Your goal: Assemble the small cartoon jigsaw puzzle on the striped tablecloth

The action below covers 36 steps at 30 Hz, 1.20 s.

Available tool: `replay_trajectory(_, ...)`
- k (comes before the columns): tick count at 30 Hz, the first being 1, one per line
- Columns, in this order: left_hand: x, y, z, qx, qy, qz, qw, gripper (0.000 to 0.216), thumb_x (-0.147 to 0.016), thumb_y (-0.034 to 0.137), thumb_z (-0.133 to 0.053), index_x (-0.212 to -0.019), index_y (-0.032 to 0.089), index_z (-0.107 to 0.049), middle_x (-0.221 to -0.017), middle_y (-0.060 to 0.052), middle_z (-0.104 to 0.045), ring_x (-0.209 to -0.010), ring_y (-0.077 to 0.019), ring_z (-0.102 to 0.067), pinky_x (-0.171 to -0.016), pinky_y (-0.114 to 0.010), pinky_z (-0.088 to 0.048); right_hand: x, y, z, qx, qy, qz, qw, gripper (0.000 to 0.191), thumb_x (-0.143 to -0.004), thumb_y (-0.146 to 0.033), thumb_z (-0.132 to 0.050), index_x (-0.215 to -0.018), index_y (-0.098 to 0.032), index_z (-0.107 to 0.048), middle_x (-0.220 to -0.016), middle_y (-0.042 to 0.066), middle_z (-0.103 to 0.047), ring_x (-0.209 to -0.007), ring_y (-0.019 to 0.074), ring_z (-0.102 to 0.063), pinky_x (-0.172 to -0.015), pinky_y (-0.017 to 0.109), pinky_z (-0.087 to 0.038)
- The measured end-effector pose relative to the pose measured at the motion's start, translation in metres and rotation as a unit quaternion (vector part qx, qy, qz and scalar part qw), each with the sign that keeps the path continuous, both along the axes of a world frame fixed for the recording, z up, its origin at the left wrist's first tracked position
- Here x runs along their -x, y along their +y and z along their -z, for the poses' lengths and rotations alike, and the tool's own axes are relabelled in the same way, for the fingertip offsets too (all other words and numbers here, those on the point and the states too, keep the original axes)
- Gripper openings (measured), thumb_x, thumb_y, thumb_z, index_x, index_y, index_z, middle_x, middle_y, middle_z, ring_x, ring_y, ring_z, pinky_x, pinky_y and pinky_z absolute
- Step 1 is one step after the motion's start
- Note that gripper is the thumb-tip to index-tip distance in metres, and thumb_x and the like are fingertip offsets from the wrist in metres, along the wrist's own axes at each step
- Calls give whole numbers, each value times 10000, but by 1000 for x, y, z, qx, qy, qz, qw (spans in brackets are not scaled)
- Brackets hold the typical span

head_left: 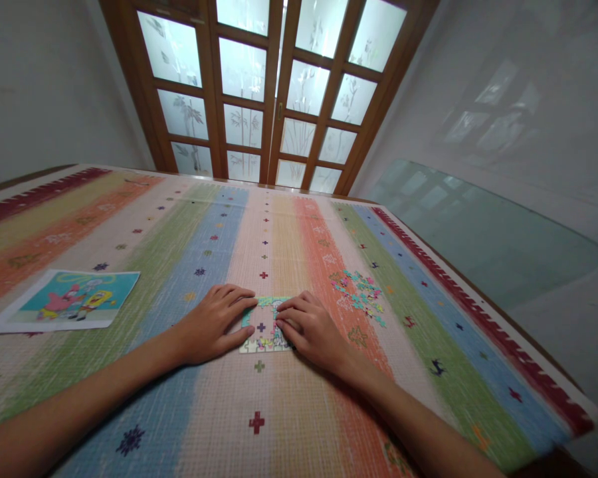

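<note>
Left hand [222, 323], thumb apart, likely steadies the multicoloured rectangular jigsaw border [262, 344] beside it; right hand [309, 328] curls opposite, grip unclear.

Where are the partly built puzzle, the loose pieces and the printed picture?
Partly built puzzle [263, 344]: head view, on its near edge row.
Loose pieces [361, 294]: head view, around the middle of the scattered pile.
Printed picture [80, 300]: head view, on the coloured print.
</note>
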State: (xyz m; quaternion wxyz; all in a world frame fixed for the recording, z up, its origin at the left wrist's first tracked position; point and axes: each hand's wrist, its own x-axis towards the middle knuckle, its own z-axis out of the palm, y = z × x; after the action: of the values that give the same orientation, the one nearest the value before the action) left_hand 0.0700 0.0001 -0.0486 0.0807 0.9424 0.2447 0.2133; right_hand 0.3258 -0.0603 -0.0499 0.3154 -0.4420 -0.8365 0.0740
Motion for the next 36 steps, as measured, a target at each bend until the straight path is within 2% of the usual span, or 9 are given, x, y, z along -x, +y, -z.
replay_trajectory(5, 0, 1, 1, -1, 2, 0, 1000, 363, -1001, 412, -529, -1287, 200, -599, -1277, -111, -661, -1186, -291, -573, -1010, -468, -422, 1, 0, -2, 0, -2, 5, 1000, 126, -959, -235, -660, -925, -197, -775, -1008, 68, -774, -917, 229, -614, -855, 401, -487)
replay_trajectory(11, 0, 1, 0, 0, -5, 1, 1000, 355, -994, 404, -538, -1284, 209, -600, -1267, -104, -667, -1176, -292, -580, -1004, -467, -424, 1, 4, -8, 35, -19, 5, 999, 87, -918, -229, -712, -884, -198, -786, -989, 59, -772, -918, 219, -623, -863, 394, -490)
replay_trajectory(20, 0, 0, 0, -1, 1, -1, 1000, 355, -996, 400, -545, -1292, 209, -593, -1280, -106, -663, -1185, -289, -577, -1009, -466, -422, 0, 4, -17, 60, -37, -4, 998, 107, -922, -244, -700, -923, -208, -800, -1019, 69, -752, -980, 233, -610, -894, 411, -491)
replay_trajectory(26, 0, 1, -1, -3, 0, 3, 1000, 360, -998, 397, -538, -1295, 198, -586, -1280, -112, -661, -1185, -293, -577, -1010, -473, -417, -12, 1, -27, 80, -69, -69, 992, 340, -825, -373, -814, -1112, -195, -775, -1151, 90, -723, -1058, 266, -587, -932, 432, -503)
replay_trajectory(31, 0, 0, -2, 0, 1, 2, 1000, 359, -1000, 404, -529, -1294, 207, -589, -1280, -110, -661, -1187, -294, -574, -1016, -476, -415, -17, 1, -29, 85, -89, -85, 989, 386, -831, -440, -821, -1155, -240, -758, -1199, 85, -717, -1085, 270, -590, -953, 448, -503)
replay_trajectory(36, 0, 0, -2, 1, 4, 3, 1000, 362, -1002, 403, -523, -1292, 197, -588, -1278, -116, -662, -1187, -295, -575, -1012, -480, -418, -16, 0, -30, 64, -113, -89, 988, 367, -862, -464, -786, -1136, -221, -756, -1209, 96, -718, -1091, 280, -598, -954, 462, -497)
